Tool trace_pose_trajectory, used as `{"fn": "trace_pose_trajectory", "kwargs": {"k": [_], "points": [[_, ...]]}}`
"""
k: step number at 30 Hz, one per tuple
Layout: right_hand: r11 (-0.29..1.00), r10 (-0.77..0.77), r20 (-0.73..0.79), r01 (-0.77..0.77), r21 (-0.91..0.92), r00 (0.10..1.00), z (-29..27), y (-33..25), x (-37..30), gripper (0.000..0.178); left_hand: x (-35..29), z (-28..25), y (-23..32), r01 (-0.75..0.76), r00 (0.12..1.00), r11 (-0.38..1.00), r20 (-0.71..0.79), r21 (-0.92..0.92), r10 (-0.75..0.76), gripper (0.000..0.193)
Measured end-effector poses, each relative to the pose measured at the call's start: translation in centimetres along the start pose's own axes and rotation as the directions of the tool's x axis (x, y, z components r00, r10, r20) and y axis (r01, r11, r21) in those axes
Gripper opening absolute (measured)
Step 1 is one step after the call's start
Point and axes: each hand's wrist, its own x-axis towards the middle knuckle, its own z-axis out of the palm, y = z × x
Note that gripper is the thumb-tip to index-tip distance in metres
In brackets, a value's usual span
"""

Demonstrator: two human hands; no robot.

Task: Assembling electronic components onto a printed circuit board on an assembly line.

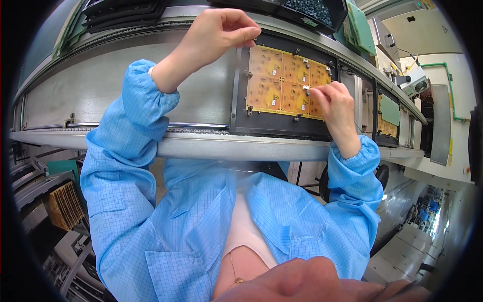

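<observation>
A yellow-orange circuit board panel, divided into several sections, lies in a black carrier frame on the conveyor. My left hand is raised over the carrier's far left corner. Its thumb and fingers are pinched together, with a small dark bit at the tips that I cannot make out. Over the panel's right part, my right hand pinches a small white component at the board's surface. Another white component stands on the section beyond it. Dark clips sit around the panel's edge.
A black bin of small dark parts stands behind the conveyor, beside green sheets. Black trays are stacked far left. A metal rail runs along the near side. Another carrier with a board is at right. Boards fill a rack lower left.
</observation>
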Motion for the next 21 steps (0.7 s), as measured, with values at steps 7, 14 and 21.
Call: {"fn": "trace_pose_trajectory", "kwargs": {"k": [7,14,21], "points": [[0.969,0.203,-0.146,-0.220,-0.114,0.968,0.1,6.8,-0.9,0.032,-2.2,-0.4,0.5,0.193,0.980,0.973,0.064,-0.126,-0.187,0.019],[0.954,0.295,-0.087,-0.288,0.083,0.952,-0.2,5.0,-0.8,0.032,-3.9,-0.9,1.7,0.319,0.947,0.925,0.108,-0.207,-0.302,0.021],[0.995,-0.049,-0.050,0.053,0.081,0.998,-1.3,2.8,5.5,0.017,-4.2,-1.0,2.8,0.405,0.913,0.868,0.174,-0.286,-0.369,0.020]]}}
